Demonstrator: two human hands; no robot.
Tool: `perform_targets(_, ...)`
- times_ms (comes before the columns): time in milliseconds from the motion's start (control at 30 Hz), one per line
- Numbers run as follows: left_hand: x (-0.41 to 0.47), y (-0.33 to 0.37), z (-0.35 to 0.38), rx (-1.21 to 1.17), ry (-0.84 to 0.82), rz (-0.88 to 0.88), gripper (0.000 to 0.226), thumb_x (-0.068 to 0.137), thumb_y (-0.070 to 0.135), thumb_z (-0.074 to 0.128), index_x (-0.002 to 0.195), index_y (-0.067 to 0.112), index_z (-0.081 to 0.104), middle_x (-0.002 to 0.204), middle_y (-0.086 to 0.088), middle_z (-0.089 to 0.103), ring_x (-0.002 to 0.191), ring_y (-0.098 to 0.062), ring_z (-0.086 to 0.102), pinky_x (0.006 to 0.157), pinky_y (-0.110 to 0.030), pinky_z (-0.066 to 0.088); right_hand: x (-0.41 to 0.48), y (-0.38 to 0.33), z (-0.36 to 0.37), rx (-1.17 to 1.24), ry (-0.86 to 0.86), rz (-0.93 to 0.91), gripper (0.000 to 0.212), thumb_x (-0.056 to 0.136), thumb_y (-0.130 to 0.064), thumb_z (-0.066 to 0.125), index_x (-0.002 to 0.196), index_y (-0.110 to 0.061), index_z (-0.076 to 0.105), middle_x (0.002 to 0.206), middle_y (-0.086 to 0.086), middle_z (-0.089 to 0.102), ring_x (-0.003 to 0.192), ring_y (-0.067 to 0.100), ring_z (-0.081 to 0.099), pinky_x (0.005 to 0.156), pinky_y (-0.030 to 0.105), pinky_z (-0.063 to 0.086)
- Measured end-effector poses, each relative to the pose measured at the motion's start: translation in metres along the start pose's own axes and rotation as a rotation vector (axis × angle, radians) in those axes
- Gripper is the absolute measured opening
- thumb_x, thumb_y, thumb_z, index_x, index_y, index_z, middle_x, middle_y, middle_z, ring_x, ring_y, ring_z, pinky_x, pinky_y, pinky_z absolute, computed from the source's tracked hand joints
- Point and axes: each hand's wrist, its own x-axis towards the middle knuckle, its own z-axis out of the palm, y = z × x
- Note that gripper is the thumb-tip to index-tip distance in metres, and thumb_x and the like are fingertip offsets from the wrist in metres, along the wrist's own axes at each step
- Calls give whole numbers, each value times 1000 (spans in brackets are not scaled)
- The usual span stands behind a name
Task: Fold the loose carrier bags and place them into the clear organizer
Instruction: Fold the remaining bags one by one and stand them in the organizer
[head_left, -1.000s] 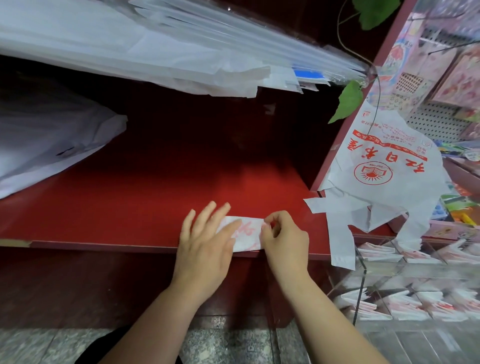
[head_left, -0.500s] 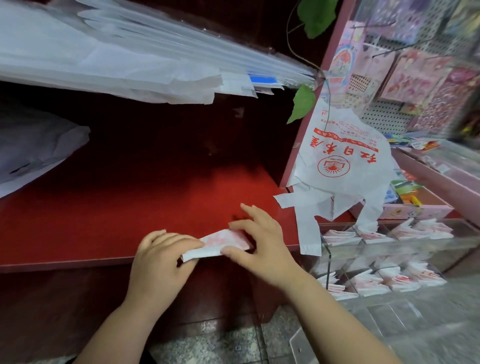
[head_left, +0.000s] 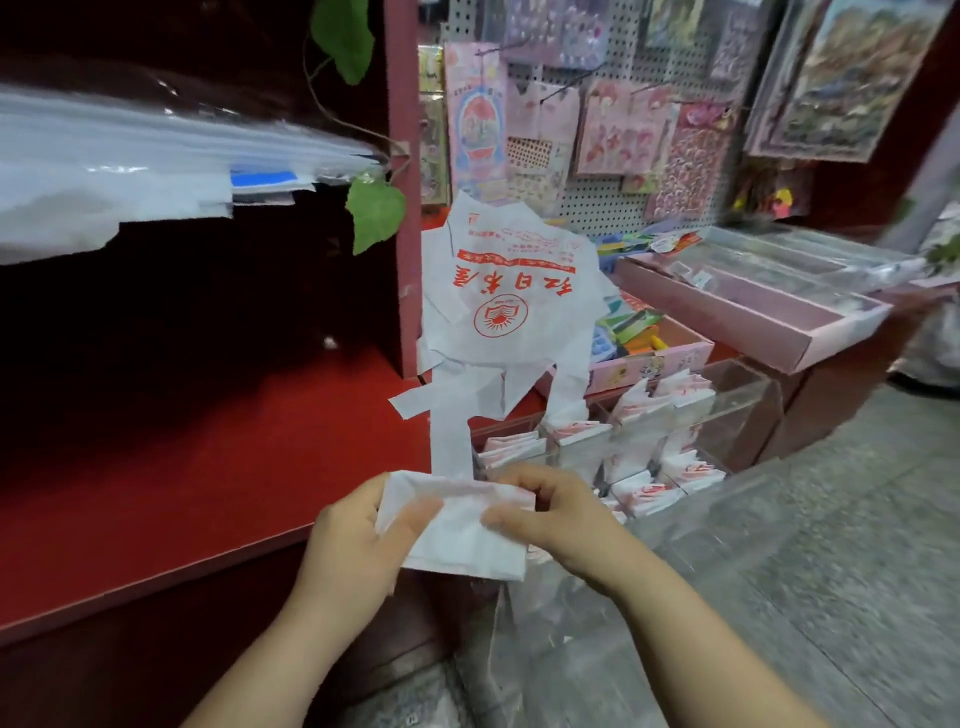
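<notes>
A folded white carrier bag (head_left: 457, 530) with faint red print is held in the air off the front edge of the red shelf (head_left: 208, 467). My left hand (head_left: 358, 540) grips its left side and my right hand (head_left: 550, 514) pinches its right side. Just beyond my hands stands the clear organizer (head_left: 748, 400), its compartments holding several folded bags (head_left: 644, 421). A pile of loose white carrier bags (head_left: 498, 312) with red print lies on the shelf's right end, handles hanging down over the organizer.
Stacked white and clear plastic sheets (head_left: 130, 171) jut out overhead at the left. Pink trays (head_left: 753, 306) of small goods sit behind the organizer, below a pegboard of stickers (head_left: 623, 130). A green vine leaf (head_left: 374, 208) hangs by the red post. Grey stone floor lies at the right.
Both hands lifted the folded bag off the shelf and carried it to the right, toward the organizer. My view swung right, bringing the organizer and pegboard into sight.
</notes>
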Motion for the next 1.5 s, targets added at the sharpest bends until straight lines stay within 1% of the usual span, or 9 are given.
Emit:
perform_targets(167,34,26,48,55,-137,42,19,84,10,62,68,20,63,42,17,55,38,4,46,42,-10,34,-9,38,-52,283,187,55,7,61,-15,66,67,-18,66,57,-5,61,55,9,53,54,19,44)
perform_targets(367,79,42,96,186,-253,103,23,83,12,64,62,19,58,40,11,53,32,-3,44,39,-9,32,-9,74,-102,348,456,81,26,83,9,58,69,-13,63,51,-7,63,51,2,58,56,12,48)
perform_targets(500,103,53,134,300,-257,211,26,83,14,64,61,25,55,47,10,55,45,2,51,47,-11,35,-22,124,-138,-39,829,174,17,89,-3,54,96,-15,65,109,2,65,107,12,55,86,13,38)
perform_targets(600,113,61,166,340,-250,280,26,84,16,62,64,30,53,61,12,54,58,-4,50,53,-17,34,-29,148,-147,-481,620,336,49,95,-15,46,141,-11,31,154,8,15,142,17,14,110,22,12)
perform_targets(733,122,75,214,353,-271,370,13,85,14,60,78,25,58,68,12,53,67,-10,50,55,-17,33,-26,160,-139,-608,433,389,65,96,-21,41,147,-27,0,155,-2,-15,143,15,-11,116,29,4)
perform_targets(833,127,83,258,421,-329,448,8,86,13,57,84,11,64,71,-2,56,76,-25,52,58,-32,26,-26,167,-142,-572,440,362,69,95,-20,42,147,-26,-3,153,-5,-20,142,13,-14,117,30,-1)
perform_targets(1000,130,79,323,591,-420,436,23,94,20,46,112,11,56,108,-11,62,101,-29,54,77,-32,40,-32,174,-145,-460,458,298,75,90,-9,43,147,-22,-3,135,-17,-26,141,7,-11,113,20,-4)
perform_targets(1233,134,65,361,696,-519,387,27,94,19,46,120,10,48,111,-14,59,103,-30,53,75,-30,38,-31,182,-148,-304,524,269,74,87,3,38,146,-14,-4,134,-18,-25,124,-10,-8,100,3,-3)
perform_targets(1500,138,54,375,434,-800,143,28,94,6,43,121,5,50,120,-14,56,108,-27,53,67,-22,30,-32,184,-150,-85,561,216,78,81,15,33,146,-19,6,131,-33,-10,129,-10,0,111,12,12)
